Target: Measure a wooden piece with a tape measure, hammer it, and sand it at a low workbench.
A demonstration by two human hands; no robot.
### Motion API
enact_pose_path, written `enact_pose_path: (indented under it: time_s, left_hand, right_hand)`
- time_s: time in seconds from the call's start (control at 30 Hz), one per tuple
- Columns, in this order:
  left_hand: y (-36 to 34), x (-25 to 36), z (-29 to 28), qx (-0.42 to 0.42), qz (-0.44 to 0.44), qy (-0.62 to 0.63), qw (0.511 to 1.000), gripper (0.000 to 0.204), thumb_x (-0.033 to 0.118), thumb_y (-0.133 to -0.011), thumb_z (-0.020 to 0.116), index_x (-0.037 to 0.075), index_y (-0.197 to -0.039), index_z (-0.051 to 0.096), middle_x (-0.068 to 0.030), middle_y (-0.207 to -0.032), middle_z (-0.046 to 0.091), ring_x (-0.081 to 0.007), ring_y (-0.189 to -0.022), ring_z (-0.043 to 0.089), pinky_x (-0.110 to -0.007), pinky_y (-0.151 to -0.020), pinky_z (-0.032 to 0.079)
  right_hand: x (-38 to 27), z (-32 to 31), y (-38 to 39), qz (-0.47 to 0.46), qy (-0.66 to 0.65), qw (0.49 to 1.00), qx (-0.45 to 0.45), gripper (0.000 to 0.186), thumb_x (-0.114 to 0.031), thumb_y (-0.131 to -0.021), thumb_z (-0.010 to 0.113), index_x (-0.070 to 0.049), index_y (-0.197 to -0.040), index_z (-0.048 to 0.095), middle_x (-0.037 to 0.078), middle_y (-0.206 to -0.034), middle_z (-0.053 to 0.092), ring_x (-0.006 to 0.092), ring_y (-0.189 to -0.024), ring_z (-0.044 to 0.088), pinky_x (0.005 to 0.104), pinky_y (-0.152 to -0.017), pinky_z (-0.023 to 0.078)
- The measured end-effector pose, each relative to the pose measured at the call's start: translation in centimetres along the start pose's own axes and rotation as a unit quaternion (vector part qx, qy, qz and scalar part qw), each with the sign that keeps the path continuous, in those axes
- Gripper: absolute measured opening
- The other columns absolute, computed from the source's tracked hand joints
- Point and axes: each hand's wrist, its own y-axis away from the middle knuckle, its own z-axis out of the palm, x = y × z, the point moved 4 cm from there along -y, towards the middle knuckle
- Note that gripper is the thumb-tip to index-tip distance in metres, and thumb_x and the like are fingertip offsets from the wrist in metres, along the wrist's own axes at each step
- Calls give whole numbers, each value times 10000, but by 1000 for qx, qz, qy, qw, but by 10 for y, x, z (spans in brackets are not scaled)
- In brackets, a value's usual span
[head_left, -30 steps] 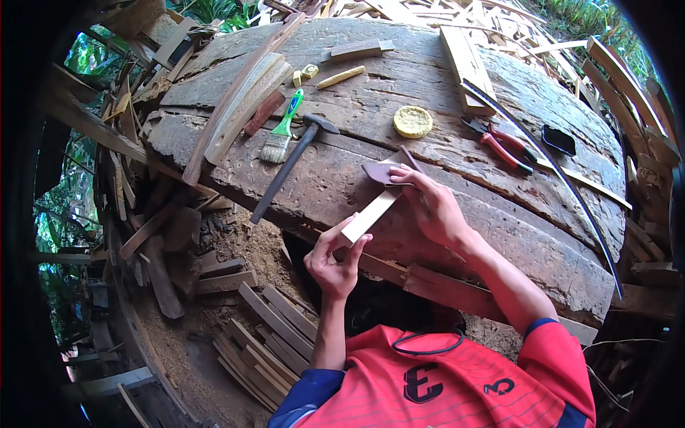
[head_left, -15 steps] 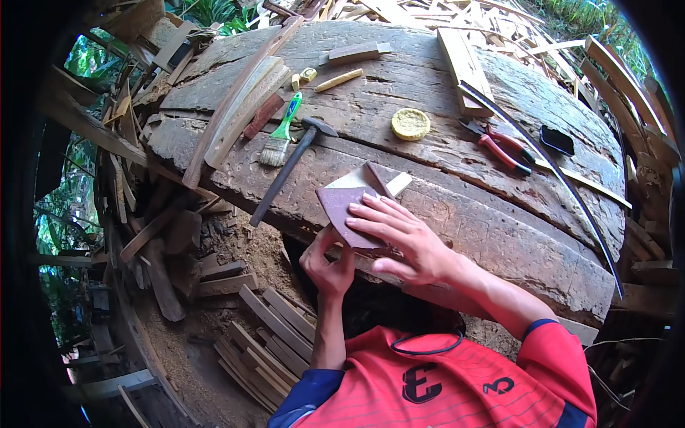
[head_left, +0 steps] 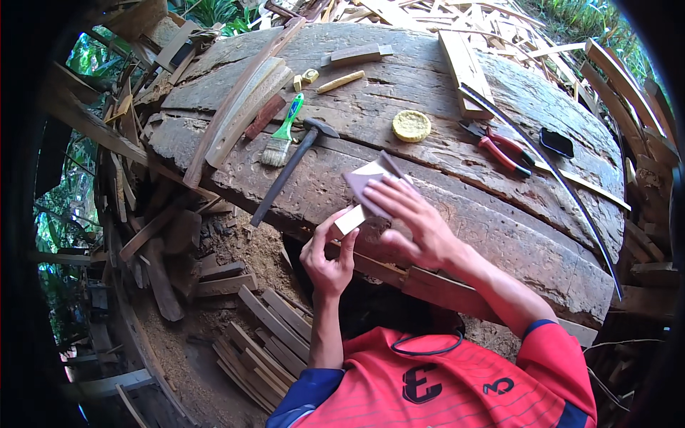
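My left hand grips a small pale wooden block between thumb and fingers at the near edge of the plank bench. Over its far part lies a folded sheet of purple-brown sandpaper, whose pale backing shows at the fold. My right hand rests on the sandpaper with its fingers stretched out and lying flat, the thumb spread apart. The block's near end is bare, while the rest is hidden beneath the sandpaper and my fingers. Left of the sandpaper lies a hammer, beside a green-handled paintbrush.
On the weathered bench lie a round yellowish disc, red-handled pliers, a black tray, a thin dark strip and wooden pieces. Wood offcuts are heaped below left, with more scrap behind.
My right hand has slid the sandpaper away from me and slightly right along the block, baring its near end. My left hand stays at nearly the same place.
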Motion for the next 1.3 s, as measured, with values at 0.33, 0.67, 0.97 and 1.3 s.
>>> enact_pose_path:
  time_s: [0.33, 0.67, 0.97, 1.3]
  left_hand:
    - [-14, 9, -3, -34, 60, -22, 997, 349, 196, -973, 838, 6, -1245, 729, -160, -1102, 814, -344, -950, 810, -404, -806, 628]
    - [-10, 13, -7, -59, 121, -71, 988, 366, 198, -970, 832, 15, -1267, 722, -134, -1122, 815, -331, -869, 786, -409, -747, 602]
    - [-3, 14, -8, -63, 90, -64, 992, 368, 223, -978, 838, 15, -1264, 738, -150, -1166, 816, -335, -1021, 808, -403, -887, 631]
    - [-2, 10, -5, -42, 106, -71, 991, 372, 241, -944, 878, 12, -1205, 746, -148, -1100, 821, -300, -936, 813, -380, -837, 635]
  right_hand:
    - [-17, 2, -1, -26, -74, 997, 19, 648, -439, -1016, 749, -99, -1499, 481, 172, -1700, 450, 440, -1646, 257, 592, -1347, 176]
    - [-33, 3, -2, -58, -16, 998, 17, 645, -259, -1044, 661, -156, -1652, 475, 115, -1660, 504, 367, -1584, 396, 545, -1331, 250]
    - [-27, 4, 1, -48, -41, 998, 19, 619, -258, -1032, 671, -173, -1629, 528, 117, -1636, 544, 387, -1584, 405, 565, -1319, 276]
    - [-23, 0, -2, -49, -37, 998, 8, 563, -181, -1055, 627, -155, -1612, 552, 139, -1637, 547, 395, -1577, 415, 559, -1311, 294]
